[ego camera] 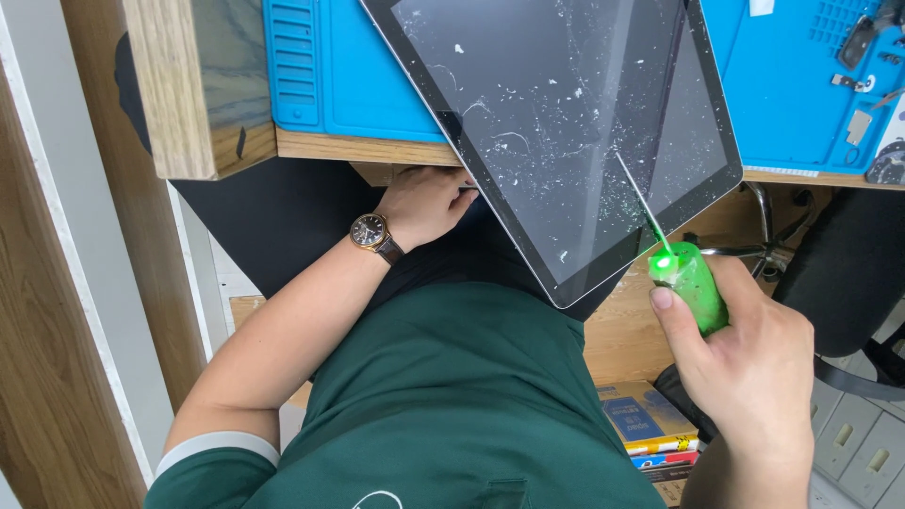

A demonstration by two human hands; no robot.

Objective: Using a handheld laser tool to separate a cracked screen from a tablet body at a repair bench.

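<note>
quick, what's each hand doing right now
Left hand: closed on the edge of the cracked tablet.
Right hand: closed around the green-handled tool.

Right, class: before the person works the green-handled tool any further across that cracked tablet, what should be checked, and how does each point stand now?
1. Tablet steadied: ok, left hand grips its lower edge.
2. Tablet fully supported: not ok, a corner overhangs the desk edge above the lap.
3. Tool grip: ok, right hand wraps the green handle, thumb near its front.
4. Tool tip position: ok, it lies against the glass.
5. Loose glass: not ok, white flecks are scattered over the screen.
6. Hand protection: not ok, both hands are bare.
</note>
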